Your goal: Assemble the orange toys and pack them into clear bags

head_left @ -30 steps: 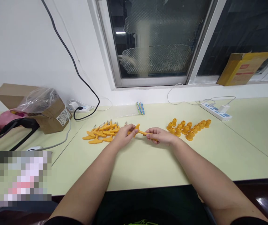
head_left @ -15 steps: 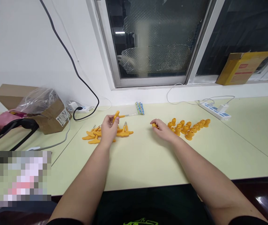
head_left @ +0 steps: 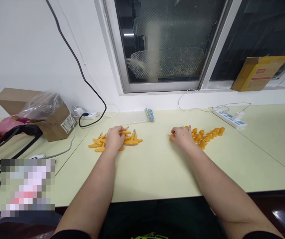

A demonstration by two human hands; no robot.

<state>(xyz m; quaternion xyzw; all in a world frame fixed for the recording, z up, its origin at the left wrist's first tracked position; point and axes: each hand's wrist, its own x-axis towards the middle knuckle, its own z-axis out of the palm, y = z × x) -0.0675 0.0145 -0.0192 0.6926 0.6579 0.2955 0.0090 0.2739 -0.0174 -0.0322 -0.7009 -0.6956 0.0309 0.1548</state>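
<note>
My left hand [head_left: 114, 137] is closed round a yellow handle piece [head_left: 125, 132] with a metal tip, low over a pile of similar yellow pieces [head_left: 132, 142], some with small springs. My right hand [head_left: 181, 136] is at the left end of a group of yellow cone-shaped parts [head_left: 203, 143]. Its fingers are bent round a yellow part [head_left: 172, 136], mostly hidden beneath them. Several more cones stand to the right of this hand.
Small blue-green packets [head_left: 149, 115] lie near the wall. A power strip [head_left: 229, 119] is at the right back, another [head_left: 89, 115] at the left back. An open cardboard box [head_left: 57, 124], black frame [head_left: 28, 130] and cables occupy the left of the table [head_left: 152, 176].
My left hand has lowered its yellow handle piece onto the pile. My right hand has moved right, up against the cones, with its yellow part. The view has shifted slightly.
</note>
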